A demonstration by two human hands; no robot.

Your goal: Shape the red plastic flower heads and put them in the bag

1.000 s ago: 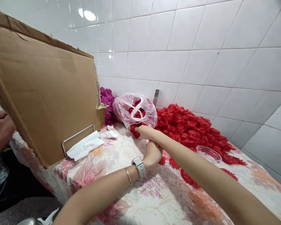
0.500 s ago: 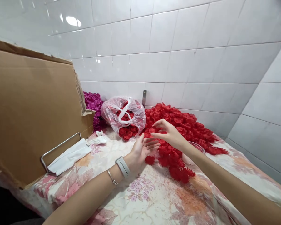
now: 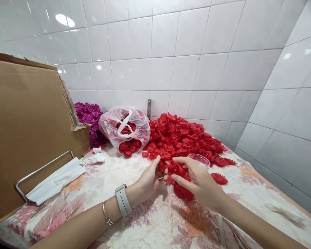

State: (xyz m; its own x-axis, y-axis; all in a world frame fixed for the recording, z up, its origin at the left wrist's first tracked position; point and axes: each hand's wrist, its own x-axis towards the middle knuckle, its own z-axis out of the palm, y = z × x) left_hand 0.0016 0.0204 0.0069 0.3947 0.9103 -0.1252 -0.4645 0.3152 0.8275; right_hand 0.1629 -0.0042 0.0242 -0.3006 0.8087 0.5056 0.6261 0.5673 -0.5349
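Observation:
A large heap of red fabric-like flowers [image 3: 181, 135] spreads over the table against the wall. My left hand [image 3: 150, 178] is at its front edge, palm turned inward and thumb raised, its fingers apart and partly behind red petals. Opposite it, my right hand [image 3: 203, 183] reaches over the front flowers with thumb and forefinger apart; its other fingers are mostly hidden. Between the two hands lie loose red flowers [image 3: 182, 190], and neither hand is plainly gripping one. Just behind my right hand sits a clear round plastic container [image 3: 199, 159].
A tied plastic bag [image 3: 109, 124] of red flowers stands left of the heap, with purple flowers [image 3: 86, 114] behind. A cardboard sheet [image 3: 28, 138] rises at left, beside a wire holder [image 3: 45, 169] with white paper. One red flower [image 3: 219, 178] lies apart at right.
The view has turned slightly right. My hands have come down to the front of the heap, the right one lower and nearer, its fingers now over the front flowers.

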